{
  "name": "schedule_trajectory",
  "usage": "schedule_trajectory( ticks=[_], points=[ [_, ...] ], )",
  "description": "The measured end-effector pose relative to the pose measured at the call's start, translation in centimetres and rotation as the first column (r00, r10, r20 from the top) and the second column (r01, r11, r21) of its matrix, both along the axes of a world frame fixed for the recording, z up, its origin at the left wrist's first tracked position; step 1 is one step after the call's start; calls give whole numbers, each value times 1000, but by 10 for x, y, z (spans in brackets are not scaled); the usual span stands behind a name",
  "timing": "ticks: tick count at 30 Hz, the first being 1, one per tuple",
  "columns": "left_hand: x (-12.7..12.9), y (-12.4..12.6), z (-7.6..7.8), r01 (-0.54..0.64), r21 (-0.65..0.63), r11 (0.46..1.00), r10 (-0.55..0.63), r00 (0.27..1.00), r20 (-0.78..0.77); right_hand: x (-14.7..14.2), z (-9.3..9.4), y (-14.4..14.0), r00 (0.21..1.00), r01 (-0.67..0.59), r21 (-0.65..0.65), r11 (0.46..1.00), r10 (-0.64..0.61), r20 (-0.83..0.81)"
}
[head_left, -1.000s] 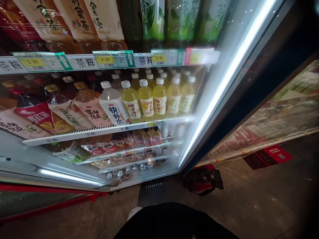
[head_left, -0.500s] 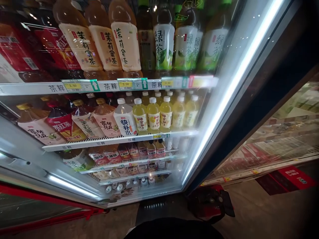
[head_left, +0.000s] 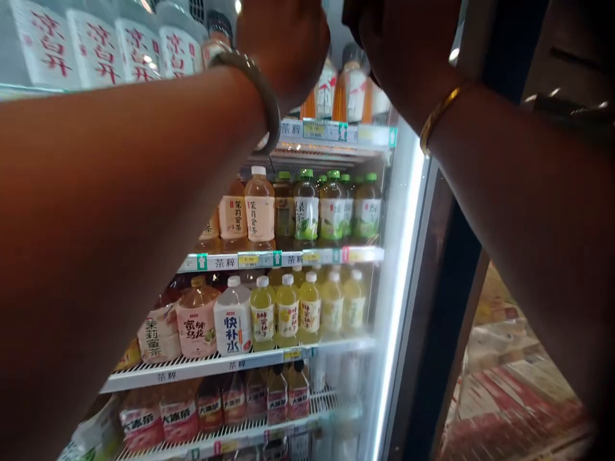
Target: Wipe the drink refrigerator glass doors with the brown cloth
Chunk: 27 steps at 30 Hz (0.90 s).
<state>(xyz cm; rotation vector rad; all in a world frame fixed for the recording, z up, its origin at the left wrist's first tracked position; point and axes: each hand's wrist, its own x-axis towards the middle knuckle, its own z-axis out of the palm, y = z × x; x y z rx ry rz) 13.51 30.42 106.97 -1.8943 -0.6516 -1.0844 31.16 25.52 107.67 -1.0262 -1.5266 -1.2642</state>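
My left hand is raised at the top, with a grey bangle on its wrist. It looks curled closed, though the frame's upper edge cuts off its fingers. Beside it, a gap apart, my right hand is also raised, dark and bent inward, with a gold bracelet on the wrist. Whatever either hand grips is hidden. Below and behind them stand amber bottles with white labels on an upper shelf. Clear bottles with red lettering are left of my left hand.
Lower shelves hold green tea bottles, yellow drinks, and large pink-labelled jugs. Price tags line the shelf edge. A bright light strip and the dark cabinet frame border the right side. Red-and-white packages lie beyond.
Both arms have come into view, reaching up to the top. The view has tilted upward, so higher shelves now show and the floor has dropped out.
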Motion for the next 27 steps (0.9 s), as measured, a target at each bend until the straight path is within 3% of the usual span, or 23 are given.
schedule_trajectory(
  ticks=[1,3,6,10,15,19,23,27],
  points=[
    [1,-3,9,-21,45,999,17,997,81,0,0,0,999,35,111,993,-32,-29],
    [2,-4,16,-59,54,997,52,991,124,-2,-6,5,992,86,189,978,-67,-104],
    [3,1,12,-45,57,997,39,995,93,-4,-8,16,996,92,200,975,-92,-10],
    [2,7,9,28,18,999,-30,994,107,3,9,18,991,94,173,981,-109,81],
    [2,10,10,143,-15,990,-141,985,103,-5,0,20,994,72,234,970,-50,-97],
    [4,11,12,79,20,997,-81,992,100,-14,-1,23,996,85,235,968,-90,12],
    [3,11,14,-21,12,1000,19,994,110,13,12,14,984,64,188,980,-93,149],
    [10,6,12,-43,24,999,40,994,105,30,0,13,999,43,261,964,-42,-10]
  ],
)
